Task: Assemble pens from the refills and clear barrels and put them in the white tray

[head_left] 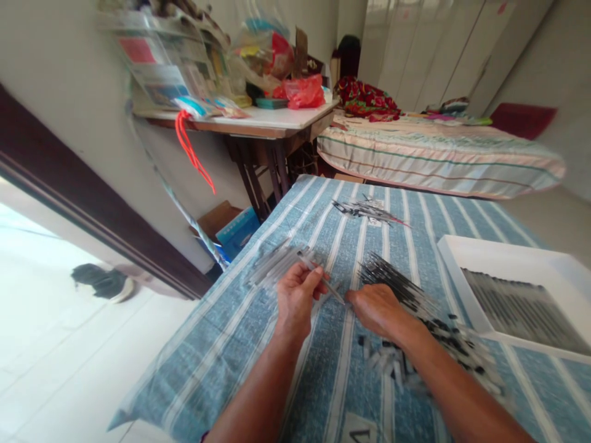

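Note:
My left hand (299, 296) is closed around a clear pen barrel (318, 275) held slantwise over the blue striped cloth (258, 344). My right hand (376, 307) is closed in a pinch at the lower end of that same barrel. A heap of clear barrels (277, 261) lies just beyond my left hand. A fan of dark refills (392, 280) lies beyond my right hand, and small black and clear caps (457, 351) are scattered under my right forearm.
A white tray (466, 289) with rows of finished pens stands at the right. A smaller pile of pen parts (367, 210) lies farther back on the cloth. Behind are a cluttered side table (258, 120), a bed (438, 157) and a dark door frame (92, 203) at left.

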`<state>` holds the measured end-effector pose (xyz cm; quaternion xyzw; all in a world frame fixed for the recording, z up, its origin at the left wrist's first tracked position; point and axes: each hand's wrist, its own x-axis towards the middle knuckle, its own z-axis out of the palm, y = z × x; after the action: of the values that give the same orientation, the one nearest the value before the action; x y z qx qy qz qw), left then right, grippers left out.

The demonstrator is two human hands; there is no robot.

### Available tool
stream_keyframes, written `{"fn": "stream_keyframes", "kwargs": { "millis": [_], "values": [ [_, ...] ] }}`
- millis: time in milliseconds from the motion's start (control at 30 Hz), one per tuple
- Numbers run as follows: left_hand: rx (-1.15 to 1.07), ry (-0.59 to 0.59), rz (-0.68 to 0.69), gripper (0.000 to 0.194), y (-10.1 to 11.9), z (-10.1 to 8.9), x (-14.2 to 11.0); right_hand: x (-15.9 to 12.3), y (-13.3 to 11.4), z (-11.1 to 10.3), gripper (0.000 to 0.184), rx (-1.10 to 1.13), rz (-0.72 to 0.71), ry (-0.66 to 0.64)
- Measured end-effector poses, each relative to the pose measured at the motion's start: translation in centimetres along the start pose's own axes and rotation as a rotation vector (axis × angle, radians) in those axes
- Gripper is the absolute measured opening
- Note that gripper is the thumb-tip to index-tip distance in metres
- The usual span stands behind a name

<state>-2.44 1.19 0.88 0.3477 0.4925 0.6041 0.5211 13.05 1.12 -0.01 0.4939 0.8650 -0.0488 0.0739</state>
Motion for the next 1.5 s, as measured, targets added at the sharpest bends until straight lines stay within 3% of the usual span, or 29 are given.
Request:
{"fn": "stream_keyframes", "kwargs": {
  "millis": [133, 367, 633, 1100, 1500],
  "values": [
    [-0.018, 0.009, -0.008, 0.016, 0.0, -0.1, 0.1, -1.1, 0.7, 0.4, 0.023, 0.115, 0.034, 0.060],
    [-0.022, -0.044, -0.001, 0.015, -0.3, 0.3, -0.2, -3.4, 0.4, 1.8, 0.020, 0.538, 0.069, 0.195],
    [0.018, -0.067, -0.004, 0.014, -0.5, 0.6, -0.3, -3.4, 0.1, 2.5, 0.019, 0.726, 0.052, 0.264],
    [0.030, -0.064, -0.002, 0.014, -0.5, 0.5, -0.3, -3.2, -0.4, 3.2, 0.018, 0.802, 0.049, 0.344],
    [0.047, -0.154, -0.080, 0.020, -0.9, 0.7, -0.4, -3.2, -1.1, 3.5, 0.022, 0.781, 0.034, 0.467]
  ]
}}
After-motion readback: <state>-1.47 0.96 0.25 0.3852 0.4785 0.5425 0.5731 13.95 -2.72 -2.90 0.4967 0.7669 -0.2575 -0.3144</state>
